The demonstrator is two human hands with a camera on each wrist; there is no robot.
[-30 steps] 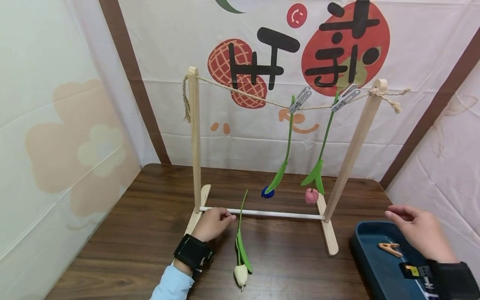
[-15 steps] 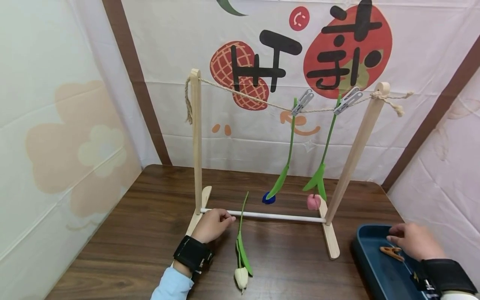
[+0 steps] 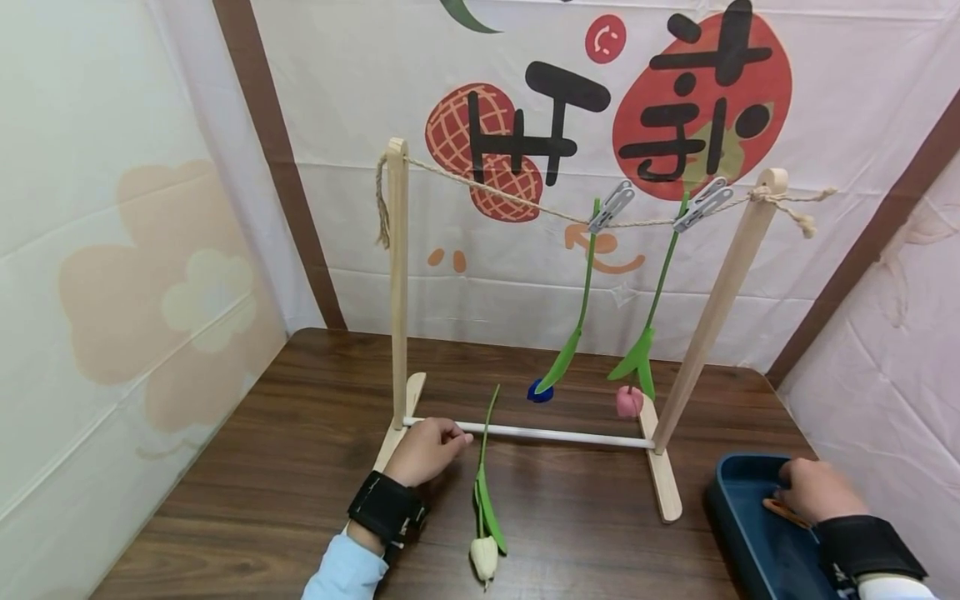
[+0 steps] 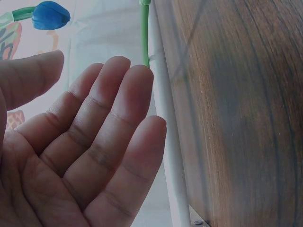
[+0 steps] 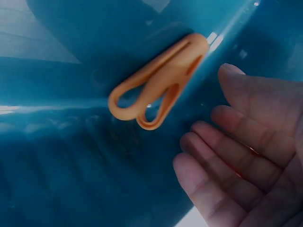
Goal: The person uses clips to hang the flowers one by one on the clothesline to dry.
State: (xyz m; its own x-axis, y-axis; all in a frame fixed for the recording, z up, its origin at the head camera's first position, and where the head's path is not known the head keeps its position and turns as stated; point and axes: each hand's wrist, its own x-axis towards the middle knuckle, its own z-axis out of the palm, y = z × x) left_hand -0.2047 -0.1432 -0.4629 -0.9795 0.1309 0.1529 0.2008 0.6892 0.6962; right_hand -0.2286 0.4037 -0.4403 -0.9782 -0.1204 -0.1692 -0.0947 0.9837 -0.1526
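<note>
My left hand point(image 3: 426, 450) is beside the left end of the rack's white bar point(image 3: 562, 435), its fingers relaxed and holding nothing. Just right of its fingertips lies a white tulip point(image 3: 483, 558), bloom toward me and stem crossing the bar. At the right, my right hand point(image 3: 819, 492) reaches down into a blue tray point(image 3: 731, 500). In the right wrist view an orange clothespin point(image 5: 163, 78) lies in the tray, apart from the loosely bent fingers. On the rack's rope point(image 3: 517, 198), grey clothespins point(image 3: 611, 207) hold a blue tulip point(image 3: 540, 390) and a pink tulip point(image 3: 629, 402) upside down.
A wooden left post point(image 3: 399, 283) and a leaning right post point(image 3: 720, 312) carry the rope. Their flat feet stand on the dark wooden table point(image 3: 225, 483). Behind hangs a printed cloth point(image 3: 345, 217), and more cloth hangs at both sides.
My right hand has moved down and left into the tray, close to the orange clothespin. The left hand and the white tulip have stayed in place. The head view has shifted slightly.
</note>
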